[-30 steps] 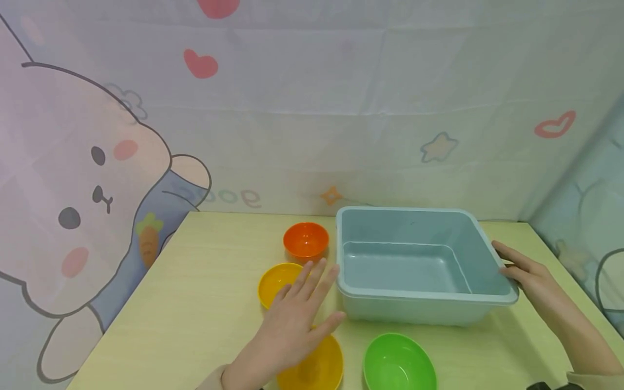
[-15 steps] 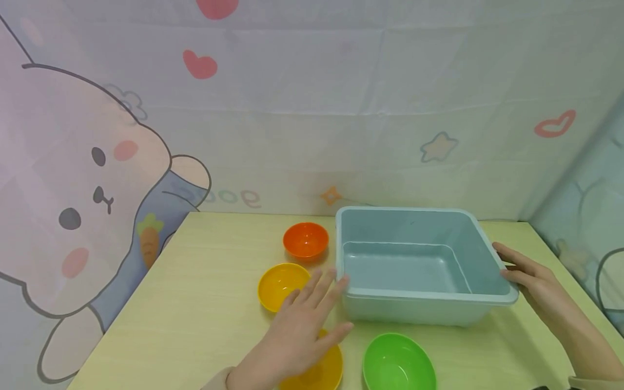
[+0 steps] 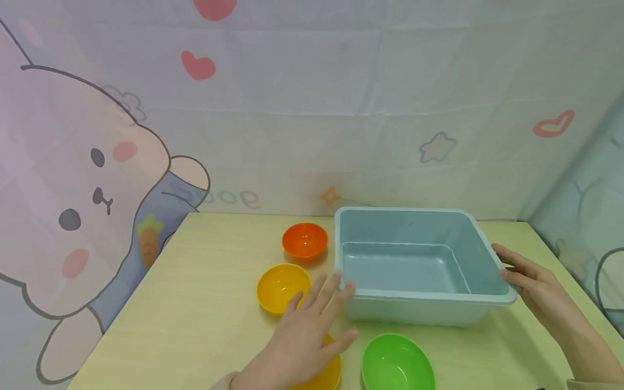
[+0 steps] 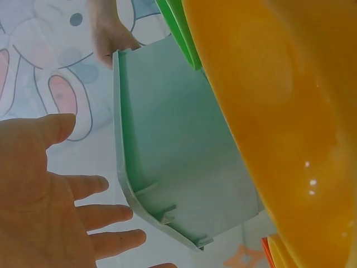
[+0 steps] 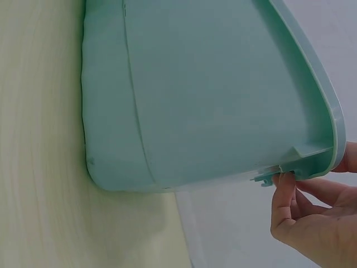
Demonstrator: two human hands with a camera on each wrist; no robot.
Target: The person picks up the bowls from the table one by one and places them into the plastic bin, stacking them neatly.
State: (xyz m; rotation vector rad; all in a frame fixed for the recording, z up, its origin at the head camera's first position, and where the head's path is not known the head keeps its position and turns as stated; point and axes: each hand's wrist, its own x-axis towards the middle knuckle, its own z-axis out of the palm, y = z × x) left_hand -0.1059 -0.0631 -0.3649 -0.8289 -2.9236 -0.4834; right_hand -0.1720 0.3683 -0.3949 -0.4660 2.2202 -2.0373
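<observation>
A pale blue-green plastic basin [image 3: 414, 310] rests on the table at the right of the head view. My right hand [image 3: 533, 284] holds its right-hand rim; in the right wrist view, the fingers [image 5: 283, 204] curl under that rim. Near the basin's front left corner is my left hand [image 3: 302, 341], fingers spread and straight, above a larger yellow bowl [image 3: 330, 374] that it partly hides. In the left wrist view a small gap shows between most fingertips and the basin rim [image 4: 119, 123]; whether any finger touches is unclear. Nothing is in the left palm.
Left of the basin stand an orange bowl [image 3: 304, 242] and a smaller yellow bowl [image 3: 278, 290]. A green bowl [image 3: 397, 363] sits in front of it. Behind the pale wooden table [image 3: 205, 281] hangs a printed cloth [image 3: 302, 135]. A dark cable [image 3: 598, 281] shows at the right edge.
My left hand has drifted right and slightly nearer to me, toward the basin's front left corner, uncovering more of the smaller yellow bowl. The right hand and basin have stayed in place.
</observation>
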